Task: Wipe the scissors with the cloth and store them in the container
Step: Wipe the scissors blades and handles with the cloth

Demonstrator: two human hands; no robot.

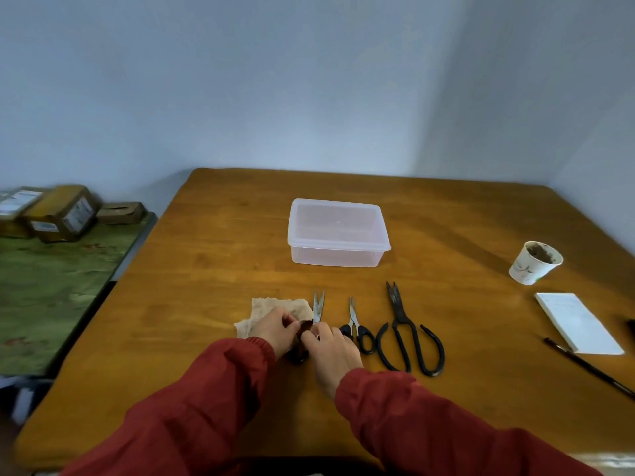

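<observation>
Left hand (pixel 276 333) and right hand (pixel 331 345), fingers curled, grip the handles of the leftmost scissors (pixel 318 309) beside the cloth (pixel 271 309).

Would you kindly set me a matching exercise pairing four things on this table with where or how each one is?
Things:
1 container
2 cloth
3 large black scissors
4 paper cup

States:
A partly under the left hand
B brown residue inside
C lid on
D rightmost of the three pairs

Pairs: 1-C, 2-A, 3-D, 4-B
</observation>
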